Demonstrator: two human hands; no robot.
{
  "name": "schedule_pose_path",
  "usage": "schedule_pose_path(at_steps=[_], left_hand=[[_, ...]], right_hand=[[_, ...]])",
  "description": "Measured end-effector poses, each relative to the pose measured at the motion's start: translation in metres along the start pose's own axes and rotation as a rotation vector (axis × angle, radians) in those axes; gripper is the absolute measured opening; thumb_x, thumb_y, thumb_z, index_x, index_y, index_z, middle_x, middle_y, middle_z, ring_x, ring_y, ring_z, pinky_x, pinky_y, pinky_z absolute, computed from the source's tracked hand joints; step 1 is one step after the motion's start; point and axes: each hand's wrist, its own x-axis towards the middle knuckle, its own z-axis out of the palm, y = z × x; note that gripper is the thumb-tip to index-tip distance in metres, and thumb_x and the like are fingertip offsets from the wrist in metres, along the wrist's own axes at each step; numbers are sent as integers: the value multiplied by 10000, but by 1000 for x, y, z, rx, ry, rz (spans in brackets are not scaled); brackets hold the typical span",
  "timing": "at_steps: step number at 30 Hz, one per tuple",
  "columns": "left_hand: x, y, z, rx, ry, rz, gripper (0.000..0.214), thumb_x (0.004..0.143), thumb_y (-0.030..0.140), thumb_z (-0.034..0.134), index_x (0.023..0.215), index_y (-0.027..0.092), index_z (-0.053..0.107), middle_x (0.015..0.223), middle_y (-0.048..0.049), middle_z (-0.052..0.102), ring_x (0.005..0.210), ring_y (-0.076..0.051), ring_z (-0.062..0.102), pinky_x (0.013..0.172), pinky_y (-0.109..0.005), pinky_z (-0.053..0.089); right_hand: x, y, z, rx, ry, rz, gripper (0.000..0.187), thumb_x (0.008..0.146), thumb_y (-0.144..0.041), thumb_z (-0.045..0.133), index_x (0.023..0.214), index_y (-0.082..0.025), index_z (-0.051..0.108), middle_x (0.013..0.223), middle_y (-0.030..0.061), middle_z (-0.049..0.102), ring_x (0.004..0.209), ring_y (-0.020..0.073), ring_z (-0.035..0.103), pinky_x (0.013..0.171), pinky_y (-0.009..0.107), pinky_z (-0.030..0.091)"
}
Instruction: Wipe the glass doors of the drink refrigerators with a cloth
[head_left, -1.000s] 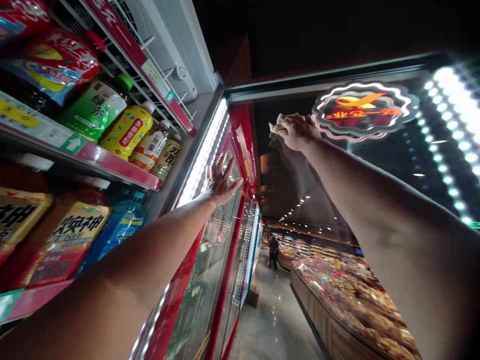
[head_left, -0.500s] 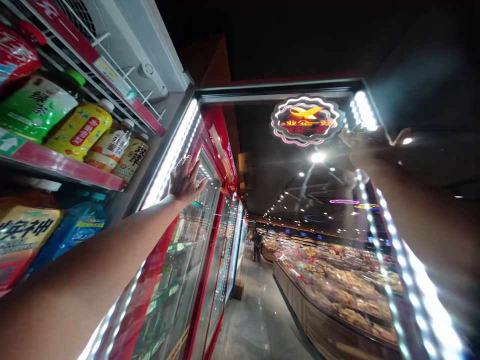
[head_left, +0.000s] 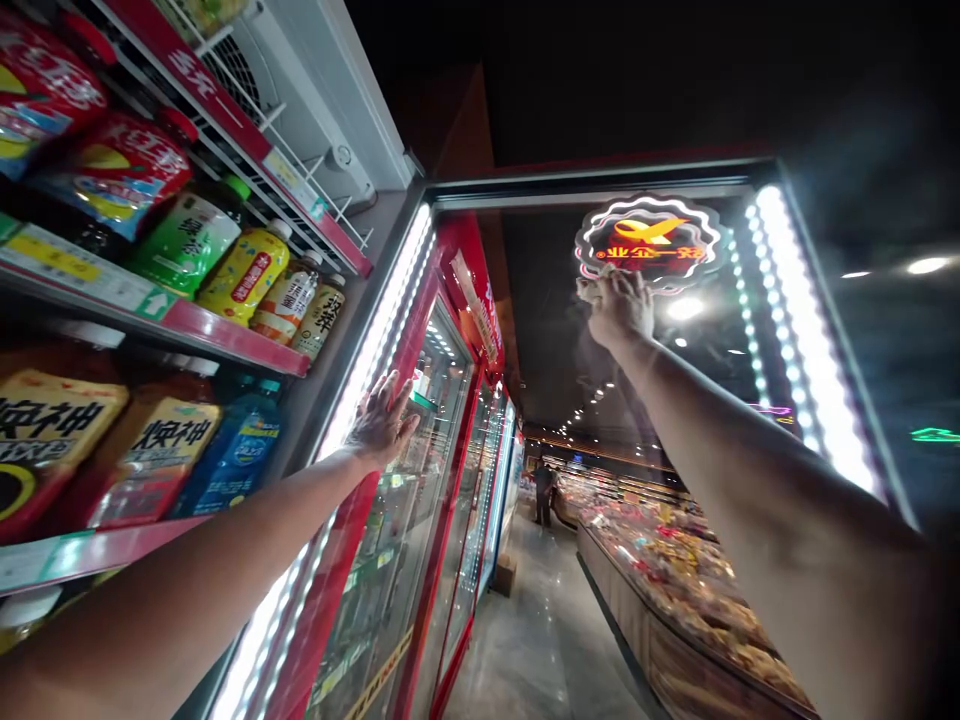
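Note:
A glass cooler door (head_left: pixel 540 300) with bright light strips along its sides stands swung open before me. My left hand (head_left: pixel 382 428) lies with fingers spread against its left side, by the light strip. My right hand (head_left: pixel 624 308) is up at the glass, just below a glowing scalloped sign (head_left: pixel 646 243). Its fingers are closed on a pale, crumpled cloth (head_left: pixel 591 290), of which only a small edge shows. The cloth appears to be against the glass.
Bottled drinks (head_left: pixel 244 275) fill the cooler's shelves at left, behind price rails (head_left: pixel 217 335). Red-framed coolers (head_left: pixel 450 480) line the aisle beyond the door. A long display counter (head_left: pixel 637 610) runs along the right. A person (head_left: pixel 543 492) stands far down the aisle, past a box (head_left: pixel 504 576).
My right hand has swept left across the glass, from the right light strip to beneath the sign. My left hand stays on the door's left side. The view has shifted left.

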Motion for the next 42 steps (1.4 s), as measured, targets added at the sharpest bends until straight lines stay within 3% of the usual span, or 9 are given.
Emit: schedule_pose_path(at_steps=[6,11,17,22,27,33,38,40,42], left_hand=[[-31,7,-3,-57,-101,27,801,960,638,411,1632,229,258,1722,-141,170,1584,-388,148,1229,-682,203],[-66,23,-2,-114,-142,29,898,932,692,443,1636,174,237,1724,-176,118,1591,-397,87,1250,-672,140],[-104,52,3,-160,-224,-42,1091,850,835,437,1658,172,125,1710,-222,131,1582,-447,69,1203,-767,27],[-140,73,11,-191,-265,-105,1212,766,879,519,1662,183,94,1697,-249,155,1573,-483,26,1157,-828,39],[-170,106,16,-200,-311,-190,1347,655,868,661,1664,230,37,1709,-243,74,1556,-521,-29,1143,-840,88],[-178,145,12,-167,-267,-349,1504,637,834,714,1614,166,-215,1692,-283,-74,1557,-496,-89,1157,-807,83],[-192,151,9,-228,-193,-354,1325,734,842,609,1650,158,-61,1722,-216,-18,1589,-418,-22,1239,-679,144],[-205,163,9,-240,-155,-369,1169,810,825,524,1658,167,60,1731,-189,-3,1596,-392,11,1262,-618,158],[-222,183,8,-239,-124,-414,978,913,751,412,1653,172,139,1737,-162,16,1600,-378,18,1265,-608,159]], right_hand=[[-3,-66,23,190,-38,-88,426,932,-228,463,1335,-232,599,1550,93,502,1526,323,277,1207,600,282],[-23,-139,41,340,-140,-294,454,952,-245,524,1401,-232,590,1614,67,449,1545,304,275,1259,579,241],[-78,-225,51,457,-331,-577,408,965,-197,584,1356,-288,658,1592,6,478,1539,234,337,1285,533,227],[-142,-245,48,534,-559,-1001,431,962,-163,594,1342,-353,667,1539,-53,533,1536,188,343,1297,451,217],[-151,-201,28,487,-626,-1112,456,988,-169,558,1394,-365,620,1552,-68,515,1545,192,323,1297,460,211],[-89,-78,-29,293,-586,-910,374,1021,-213,561,1383,-283,622,1592,-9,485,1548,243,309,1262,524,243],[-41,41,-105,-7,-527,-653,357,986,-143,575,1335,-142,650,1506,108,564,1396,285,502,1153,483,386],[-34,81,-134,-63,-516,-574,412,949,-139,566,1347,-54,628,1462,188,575,1377,372,504,1096,558,392],[-42,115,-157,-152,-494,-512,451,973,-261,452,1340,-69,628,1437,175,597,1369,407,496,1055,660,323]])
